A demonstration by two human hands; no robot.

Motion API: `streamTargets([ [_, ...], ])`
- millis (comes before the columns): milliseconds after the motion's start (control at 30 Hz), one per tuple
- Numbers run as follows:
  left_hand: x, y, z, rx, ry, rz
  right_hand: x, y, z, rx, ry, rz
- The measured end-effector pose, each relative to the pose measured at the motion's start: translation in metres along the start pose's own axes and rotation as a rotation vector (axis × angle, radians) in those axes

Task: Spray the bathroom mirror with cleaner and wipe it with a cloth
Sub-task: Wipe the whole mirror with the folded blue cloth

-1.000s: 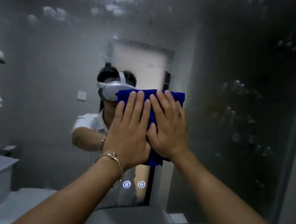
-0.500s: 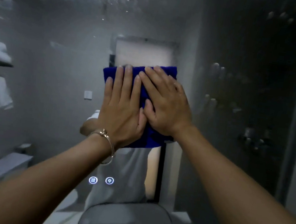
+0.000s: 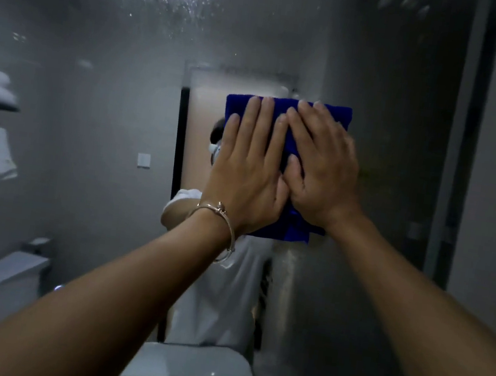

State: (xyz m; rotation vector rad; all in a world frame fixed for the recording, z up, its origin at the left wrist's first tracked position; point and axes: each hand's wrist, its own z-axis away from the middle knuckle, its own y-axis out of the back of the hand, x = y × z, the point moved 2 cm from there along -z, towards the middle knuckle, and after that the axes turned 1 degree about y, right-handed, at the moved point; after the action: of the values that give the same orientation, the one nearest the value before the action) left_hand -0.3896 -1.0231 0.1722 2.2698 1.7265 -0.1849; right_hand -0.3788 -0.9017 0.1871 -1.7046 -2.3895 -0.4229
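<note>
Head view: left hand (image 3: 249, 169) and right hand (image 3: 324, 172), pressed flat, half-hide cloth (image 3: 295, 229) on mirror (image 3: 93, 104).

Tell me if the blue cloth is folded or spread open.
Folded. The blue cloth is a compact pad with layered edges at its bottom, pressed to the mirror under the left hand and right hand.

Glossy glass mirror (image 3: 90, 78) beaded with wet droplets, a matt plush blue cloth (image 3: 293, 118), a shiny metal bangle (image 3: 224, 216)
</note>
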Motion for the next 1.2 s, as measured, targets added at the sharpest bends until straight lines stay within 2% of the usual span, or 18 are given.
streamTargets([
  [300,0.006,-0.002,0.049,-0.039,-0.063,0.010,-0.023,-0.012,0.050,-0.018,-0.091,0.032],
  [600,0.005,-0.007,0.128,-0.102,-0.089,-0.031,-0.064,-0.023,0.116,-0.118,-0.091,0.078],
  [1200,-0.001,-0.010,0.232,-0.157,-0.123,0.016,-0.120,-0.048,0.200,-0.122,-0.064,0.063],
])
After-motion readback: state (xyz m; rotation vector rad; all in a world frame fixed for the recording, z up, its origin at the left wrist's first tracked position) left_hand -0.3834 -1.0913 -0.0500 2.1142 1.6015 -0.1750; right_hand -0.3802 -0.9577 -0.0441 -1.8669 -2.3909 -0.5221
